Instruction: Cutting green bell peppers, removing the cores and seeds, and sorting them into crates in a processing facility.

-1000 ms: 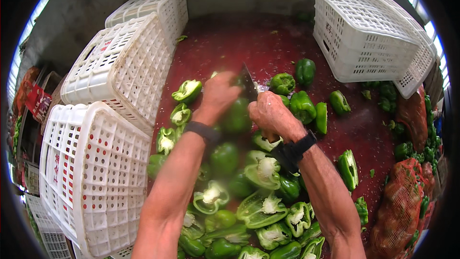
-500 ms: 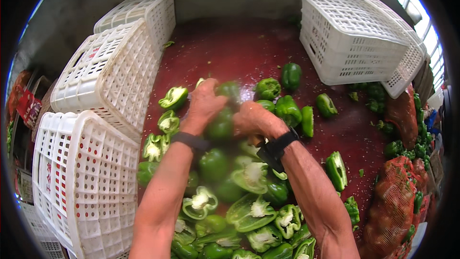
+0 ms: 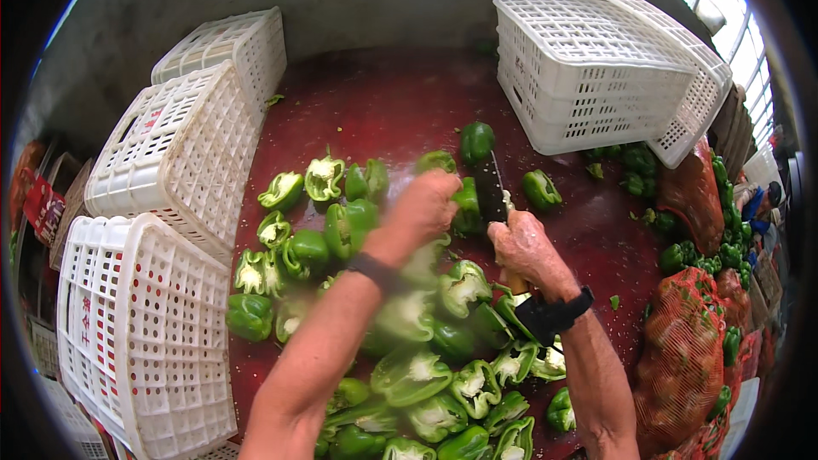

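Note:
A knife (image 3: pixel 492 192) with a wide dark blade is in my right hand (image 3: pixel 527 245), its fingers wrapped round the handle and the blade pointing away from me. My left hand (image 3: pixel 419 211), a little blurred, is closed against a green bell pepper (image 3: pixel 436 162) just beyond its fingertips; the hand hides part of the grip. Right beside those fingers lies a whole pepper (image 3: pixel 466 206). Another whole pepper (image 3: pixel 477 143) sits at the blade's tip. Cut pepper halves (image 3: pixel 325 179) lie left of my left hand, and more halves (image 3: pixel 412 376) are heaped between my forearms.
White plastic crates (image 3: pixel 145 332) line the left side of the red work surface (image 3: pixel 375 94). More white crates (image 3: pixel 596 77) stand at the far right. Red mesh sacks (image 3: pixel 686 358) of peppers bulge along the right edge. A lone pepper (image 3: pixel 541 190) lies right of the knife.
My left hand has moved right, away from the cut halves at the left. My right hand has also moved right, and its knife blade now shows. The whole view has shifted slightly.

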Demonstrator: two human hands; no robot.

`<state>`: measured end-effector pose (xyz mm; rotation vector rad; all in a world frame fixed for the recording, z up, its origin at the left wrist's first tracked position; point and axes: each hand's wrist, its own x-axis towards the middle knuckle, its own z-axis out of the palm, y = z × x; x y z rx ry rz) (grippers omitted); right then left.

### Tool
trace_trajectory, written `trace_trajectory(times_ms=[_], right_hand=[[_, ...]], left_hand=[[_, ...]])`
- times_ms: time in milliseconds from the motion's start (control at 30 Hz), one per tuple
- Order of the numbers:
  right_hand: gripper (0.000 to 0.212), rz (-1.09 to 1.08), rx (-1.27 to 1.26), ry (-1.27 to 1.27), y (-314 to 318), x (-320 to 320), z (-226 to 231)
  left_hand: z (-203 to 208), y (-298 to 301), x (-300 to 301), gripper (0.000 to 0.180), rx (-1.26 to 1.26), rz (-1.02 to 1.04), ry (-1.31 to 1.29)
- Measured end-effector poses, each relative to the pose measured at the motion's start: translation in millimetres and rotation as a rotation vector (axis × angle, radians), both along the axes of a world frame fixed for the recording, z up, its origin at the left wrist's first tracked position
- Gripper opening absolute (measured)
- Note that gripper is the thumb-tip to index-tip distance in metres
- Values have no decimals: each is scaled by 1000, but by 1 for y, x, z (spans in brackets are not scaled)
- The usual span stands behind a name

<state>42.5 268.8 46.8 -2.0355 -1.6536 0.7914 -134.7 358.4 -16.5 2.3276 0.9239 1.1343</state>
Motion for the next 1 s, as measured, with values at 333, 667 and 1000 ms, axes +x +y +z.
trace_trajectory(times_ms=[333, 667, 1000], right_hand=[[34, -98, 61, 91, -5, -12, 6], [23, 410, 336, -335, 50, -14, -19], [28, 446, 225, -617, 104, -30, -37]], left_hand=[[-14, 5, 13, 17, -87, -31, -35], [-17, 26, -19, 25, -30, 359, -162], [-34, 52, -12, 29, -60, 376, -89]])
